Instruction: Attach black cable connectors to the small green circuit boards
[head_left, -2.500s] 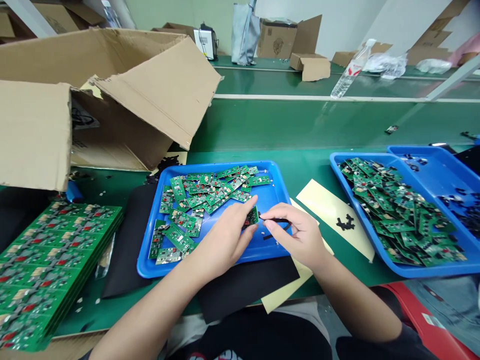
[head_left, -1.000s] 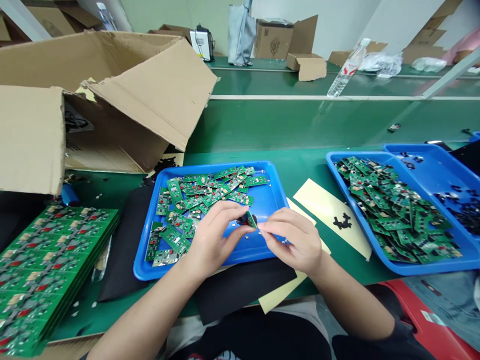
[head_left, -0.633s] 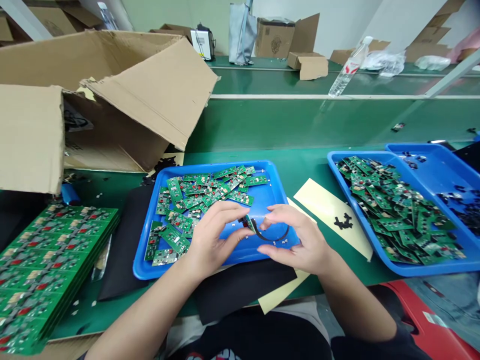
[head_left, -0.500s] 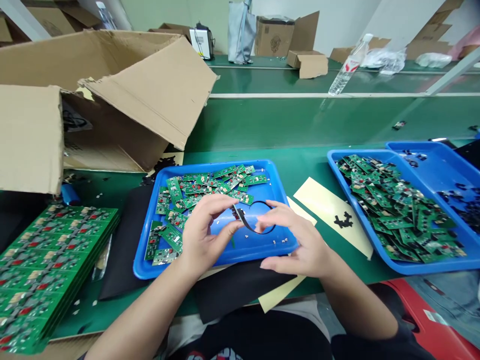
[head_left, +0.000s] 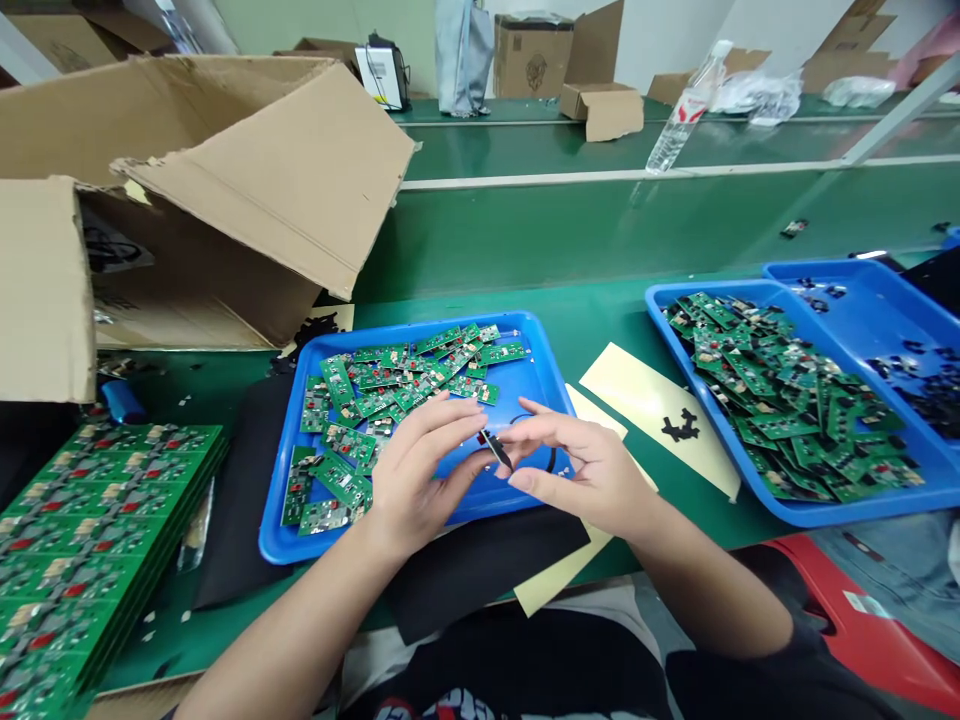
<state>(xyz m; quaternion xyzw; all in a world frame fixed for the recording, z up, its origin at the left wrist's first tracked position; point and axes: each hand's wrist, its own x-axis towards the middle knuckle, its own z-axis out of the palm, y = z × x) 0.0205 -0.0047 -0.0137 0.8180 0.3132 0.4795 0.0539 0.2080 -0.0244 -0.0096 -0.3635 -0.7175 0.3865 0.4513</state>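
My left hand (head_left: 420, 470) and my right hand (head_left: 581, 465) meet over the near right part of a blue tray (head_left: 540, 375). Between their fingertips they pinch a small green circuit board (head_left: 495, 448), seen edge-on, with a thin black loop (head_left: 551, 458) hanging from it behind my right fingers. A heap of several small green boards (head_left: 382, 400) covers the left and far parts of the tray.
A second blue tray (head_left: 731, 500) at the right holds several boards (head_left: 780, 400); a third blue tray (head_left: 877, 330) lies behind it. Stacked green board panels (head_left: 90, 530) lie at left, an open cardboard box (head_left: 225, 180) behind them. Yellow backing paper (head_left: 637, 390) carries a black cut-out.
The board has been lifted slightly and turned edge-on between both hands. The black loop has swung out and now hangs behind my right fingers. The camera has tilted slightly.
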